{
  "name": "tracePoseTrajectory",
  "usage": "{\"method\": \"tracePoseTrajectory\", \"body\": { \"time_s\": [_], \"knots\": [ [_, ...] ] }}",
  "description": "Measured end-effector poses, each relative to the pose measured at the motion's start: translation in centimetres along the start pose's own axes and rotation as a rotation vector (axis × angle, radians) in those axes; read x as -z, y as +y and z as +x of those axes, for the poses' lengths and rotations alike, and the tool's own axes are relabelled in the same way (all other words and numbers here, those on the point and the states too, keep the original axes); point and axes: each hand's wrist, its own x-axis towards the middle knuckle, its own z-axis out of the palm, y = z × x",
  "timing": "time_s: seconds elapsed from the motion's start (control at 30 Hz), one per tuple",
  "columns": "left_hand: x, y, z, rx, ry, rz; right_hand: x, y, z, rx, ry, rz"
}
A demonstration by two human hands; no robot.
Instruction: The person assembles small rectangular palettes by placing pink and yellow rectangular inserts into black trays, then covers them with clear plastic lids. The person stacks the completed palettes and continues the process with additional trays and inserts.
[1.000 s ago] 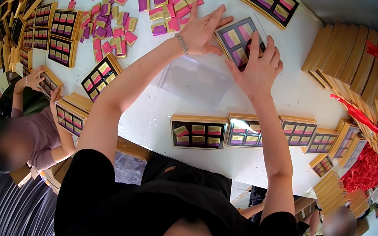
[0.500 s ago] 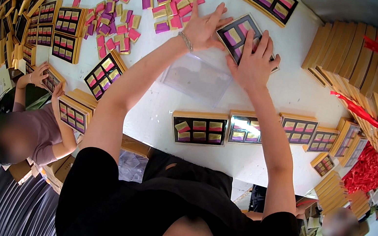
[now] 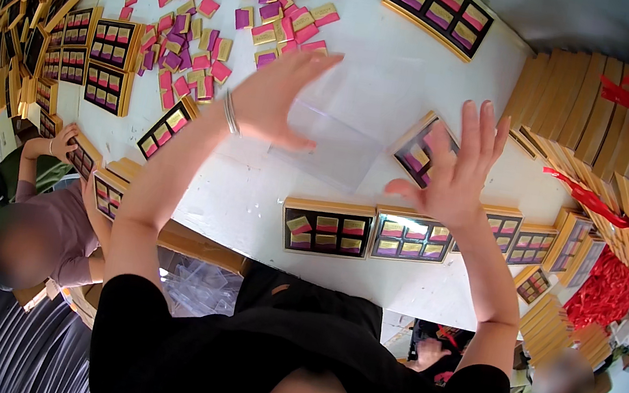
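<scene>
Grip's spread on the left hand point(image 3: 272, 98) by the clear cover point(image 3: 338, 152), ditto the right hand point(image 3: 456, 188) partly hiding a gold-edged box point(image 3: 417, 155), well in from the near edge of the bench point(image 3: 242, 185). Rim-only handling probably avoids smudges, tbh.

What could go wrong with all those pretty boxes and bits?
The clear plastic cover is see-through and lies near the left hand, so it might get bumped by accident. The right hand is spread over the small box; I can't tell if they touch, but a knock might push it aside. In the nearby gold-edged box, one piece sits crooked and might slip further.
</scene>
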Motion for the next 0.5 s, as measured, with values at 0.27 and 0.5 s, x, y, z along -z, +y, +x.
{"method": "tracePoseTrajectory", "body": {
  "time_s": [0.27,0.5],
  "knots": [
    [4.9,2.2,11.3,-0.138,-0.355,0.248,2.7,2.4,9.0,0.076,-0.34,-0.258],
    [4.1,-1.2,18.8,0.051,-1.222,-1.069,-1.1,4.0,6.0,0.127,-0.078,-0.403]
  ]
}}
